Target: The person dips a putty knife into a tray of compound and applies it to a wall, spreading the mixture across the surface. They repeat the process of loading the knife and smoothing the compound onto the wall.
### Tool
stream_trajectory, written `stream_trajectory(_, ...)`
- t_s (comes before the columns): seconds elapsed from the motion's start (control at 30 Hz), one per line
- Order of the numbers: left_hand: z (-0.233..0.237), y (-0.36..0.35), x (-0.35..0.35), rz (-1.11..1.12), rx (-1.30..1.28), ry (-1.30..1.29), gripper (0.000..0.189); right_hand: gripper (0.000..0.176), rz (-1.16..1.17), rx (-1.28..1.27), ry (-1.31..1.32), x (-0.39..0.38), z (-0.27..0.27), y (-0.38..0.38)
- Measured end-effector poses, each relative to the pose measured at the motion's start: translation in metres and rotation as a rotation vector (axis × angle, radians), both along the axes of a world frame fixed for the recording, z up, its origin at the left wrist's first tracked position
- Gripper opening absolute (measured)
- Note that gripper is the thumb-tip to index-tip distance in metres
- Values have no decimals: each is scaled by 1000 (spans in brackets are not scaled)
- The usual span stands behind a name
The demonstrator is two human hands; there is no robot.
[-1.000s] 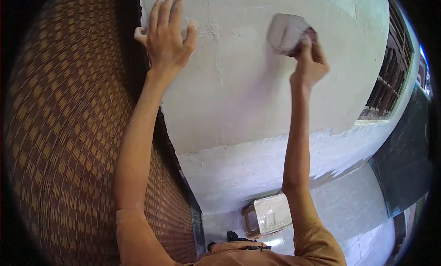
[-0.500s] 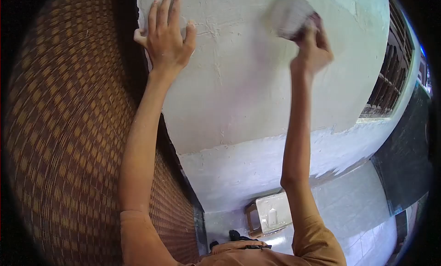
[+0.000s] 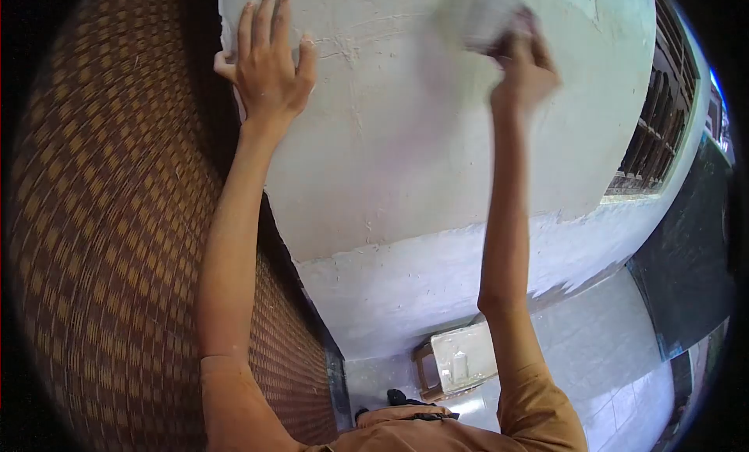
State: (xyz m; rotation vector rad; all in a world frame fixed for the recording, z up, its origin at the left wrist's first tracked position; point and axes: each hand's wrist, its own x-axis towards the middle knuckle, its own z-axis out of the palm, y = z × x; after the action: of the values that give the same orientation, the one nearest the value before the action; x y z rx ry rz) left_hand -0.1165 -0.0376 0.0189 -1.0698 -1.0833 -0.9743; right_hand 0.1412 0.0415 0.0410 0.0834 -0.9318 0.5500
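A pale, plastered wall (image 3: 413, 155) with cracks and rough patches fills the middle of the view. Flat against its upper left part, near the edge, lies my left hand (image 3: 271, 74), fingers spread and holding nothing. Higher on the right, my right hand (image 3: 527, 70) grips a flat, greyish pad or sheet (image 3: 484, 19) against the wall. Motion smears both the pad and the fingers, so its exact kind cannot be made out.
A brown woven panel (image 3: 117, 241) runs along the left. Below stands a small stool with a whitish top (image 3: 460, 360) on the grey floor (image 3: 585, 335). A barred window (image 3: 659, 132) and a dark panel (image 3: 686, 249) are at the right.
The right hand and its pad have shifted slightly up. My left hand appears a little further left, along with the wall edge, as the view has moved slightly.
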Motion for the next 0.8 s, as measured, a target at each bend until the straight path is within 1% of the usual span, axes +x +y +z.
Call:
stream_trajectory(0.03,0,1,0,-7,-1,4,61,30,2,-37,-169,-16,-7,6)
stream_trajectory(0.07,1,1,0,-40,-10,2,61,31,80,-31,-231,-41,-11,-2)
stream_trajectory(0.1,1,0,0,-70,-18,-2,62,34,153,54,-263,-60,-19,0)
stream_trajectory(0.13,1,-2,2,-68,-17,0,62,35,34,0,-338,-68,-22,-7)
stream_trajectory(0.2,1,-7,4,-19,-45,-34,62,33,-166,11,-299,-61,-25,11)
stream_trajectory(0.23,1,-9,5,-14,-43,-37,62,30,-112,-20,-239,-45,-23,15)
stream_trajectory(0.27,0,-11,6,48,-46,-30,60,28,-58,-51,-180,-25,-21,17)
stream_trajectory(0.3,0,-12,7,111,-51,-22,58,29,-50,-49,-97,-7,-20,19)
stream_trajectory(0.33,-1,-13,9,115,-51,-27,58,29,-44,-48,-13,2,-18,14)
stream_trajectory(0.4,-1,-15,14,46,-158,-203,68,29,-1,-22,-40,-3,-19,5)
stream_trajectory(0.43,0,-17,15,45,-159,-202,68,30,37,8,-59,-9,-19,0)
stream_trajectory(0.5,1,-19,18,41,-171,-203,67,31,113,-62,-238,-42,-24,-6)
stream_trajectory(0.53,1,-19,18,38,-172,-199,67,32,119,22,-266,-61,-27,-10)
stream_trajectory(0.6,1,-21,15,20,-177,-186,67,33,19,30,-336,-76,-30,-1)
stream_trajectory(0.67,1,-17,11,16,-164,-170,68,27,-115,-82,-256,-51,-30,6)
stream_trajectory(0.73,1,-16,9,14,-148,-161,68,28,-56,-47,-92,-22,-27,9)
stream_trajectory(0.8,-1,-15,10,48,-157,-178,69,28,-85,-42,-48,-11,-22,0)
